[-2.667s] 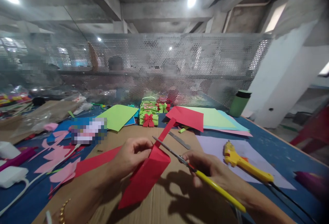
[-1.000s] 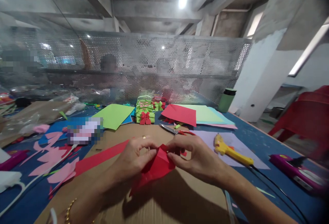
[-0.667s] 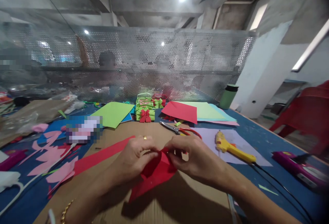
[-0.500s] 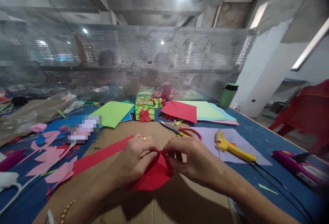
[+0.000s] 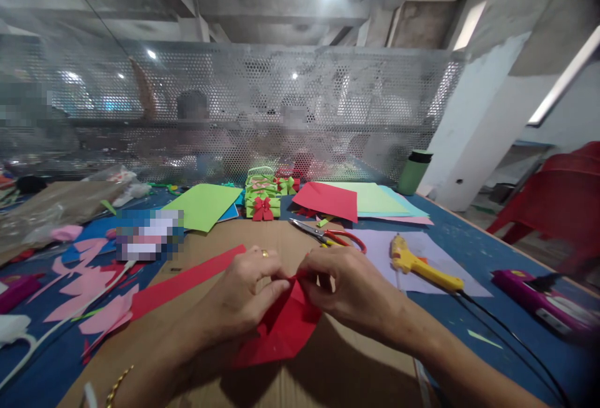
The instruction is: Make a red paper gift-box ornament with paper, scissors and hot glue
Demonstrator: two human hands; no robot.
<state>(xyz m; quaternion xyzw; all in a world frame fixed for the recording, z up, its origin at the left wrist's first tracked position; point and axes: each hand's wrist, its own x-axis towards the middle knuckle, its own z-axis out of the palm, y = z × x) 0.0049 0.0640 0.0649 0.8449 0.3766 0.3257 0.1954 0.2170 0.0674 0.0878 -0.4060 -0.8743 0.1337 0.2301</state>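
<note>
Between my hands is a folded piece of red paper [image 5: 288,327], pinched along its upper edge and hanging tilted above the cardboard [image 5: 356,370]. My left hand [image 5: 250,286] closes thumb and fingers on its upper left part. Right beside it, my right hand [image 5: 340,280] pinches the same edge, its fingertips partly hiding the fold. A red paper strip [image 5: 187,283] lies on the cardboard behind my left forearm. Just beyond my right hand rest scissors [image 5: 323,233] with red and yellow handles.
A yellow glue gun [image 5: 422,265] lies on lilac paper [image 5: 450,258] at right, its black cord trailing forward. Small green paper boxes with bows [image 5: 262,199] stand at the back. Pink paper scraps [image 5: 89,286] and a white cable [image 5: 70,317] lie left. A green bottle [image 5: 413,174] stands back right.
The red paper has tilted, and its lower part now spreads lower and further right. Both hands keep their pinch at nearly the same place.
</note>
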